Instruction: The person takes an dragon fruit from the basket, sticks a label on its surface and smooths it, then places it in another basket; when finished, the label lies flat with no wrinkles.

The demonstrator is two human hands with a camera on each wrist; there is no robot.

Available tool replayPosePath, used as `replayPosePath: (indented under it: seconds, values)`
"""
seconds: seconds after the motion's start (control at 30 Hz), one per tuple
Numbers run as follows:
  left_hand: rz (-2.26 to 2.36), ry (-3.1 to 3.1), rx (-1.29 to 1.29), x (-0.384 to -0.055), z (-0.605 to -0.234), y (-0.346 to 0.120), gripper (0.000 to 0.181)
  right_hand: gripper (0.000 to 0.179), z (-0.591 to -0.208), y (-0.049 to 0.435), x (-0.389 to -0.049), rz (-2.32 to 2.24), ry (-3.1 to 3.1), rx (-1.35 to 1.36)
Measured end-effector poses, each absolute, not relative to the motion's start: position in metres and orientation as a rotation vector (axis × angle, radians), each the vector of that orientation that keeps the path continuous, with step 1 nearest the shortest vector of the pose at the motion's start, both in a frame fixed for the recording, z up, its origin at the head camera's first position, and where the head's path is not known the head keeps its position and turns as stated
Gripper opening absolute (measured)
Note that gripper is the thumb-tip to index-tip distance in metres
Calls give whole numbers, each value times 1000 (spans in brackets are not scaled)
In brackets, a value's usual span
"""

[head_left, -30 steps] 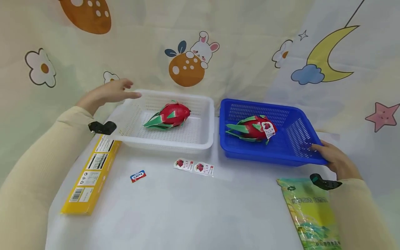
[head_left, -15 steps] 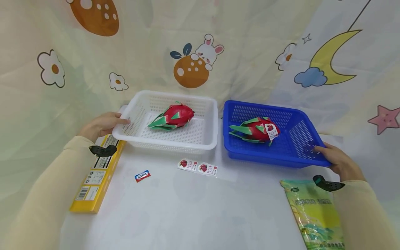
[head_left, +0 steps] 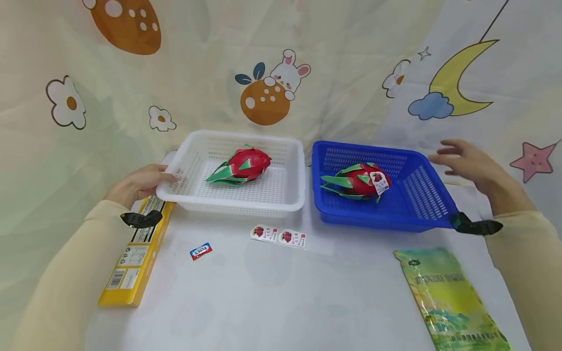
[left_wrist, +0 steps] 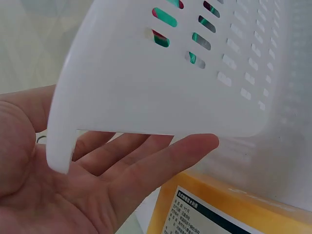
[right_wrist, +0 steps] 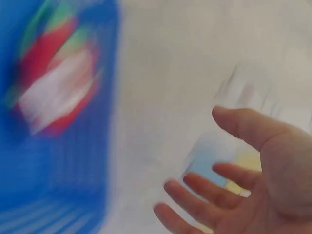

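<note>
At the left end of the white basket (head_left: 237, 197), my left hand (head_left: 139, 183) holds the rim, thumb over the top. In the left wrist view the fingers (left_wrist: 161, 165) lie under the basket's edge. A red dragon fruit (head_left: 248, 165) with green scales lies in this basket. My right hand (head_left: 476, 168) is in the air beside the far right corner of the blue basket (head_left: 373, 219), fingers spread and holding nothing. Inside the blue basket lies another dragon fruit (head_left: 357, 181) bearing a white sticker (head_left: 379, 182). The right wrist view is blurred around the basket.
A strip of dragon fruit stickers (head_left: 278, 236) lies in front of the baskets, with a small red and blue packet (head_left: 201, 251) to its left. The yellow box (head_left: 136, 258) is at the left, the green-yellow bag (head_left: 452, 297) at the right. A patterned cloth (head_left: 351, 73) hangs behind.
My left hand has come down from above the white basket's far left corner onto its left rim. My right hand has let go of the blue basket's near right corner and moved up and back.
</note>
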State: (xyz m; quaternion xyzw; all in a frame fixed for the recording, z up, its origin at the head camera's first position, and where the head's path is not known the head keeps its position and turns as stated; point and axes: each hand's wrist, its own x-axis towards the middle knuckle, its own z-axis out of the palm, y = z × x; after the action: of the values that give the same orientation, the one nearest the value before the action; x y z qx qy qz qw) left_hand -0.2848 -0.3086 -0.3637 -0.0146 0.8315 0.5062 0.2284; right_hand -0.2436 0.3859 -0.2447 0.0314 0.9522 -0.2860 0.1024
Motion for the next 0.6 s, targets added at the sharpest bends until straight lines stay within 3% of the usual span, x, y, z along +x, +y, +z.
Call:
replayPosePath:
  seconds: [0.13,0.27,0.43,0.6]
  values:
    - [1391,2307,-71,-277,-360,-323,60,83,-190,282,-283,-637,2780,-252]
    - [1444,2276,-98,-273,-361,-329,60,71,-173,177,-315,-352,2612,-549]
    - [1529,2207,-116,-277,-365,-323,57,62,-204,75,-346,-207,2509,-726]
    - [1564,2178,-136,-283,-367,-313,55,64,-259,22,-366,-321,2555,-745]
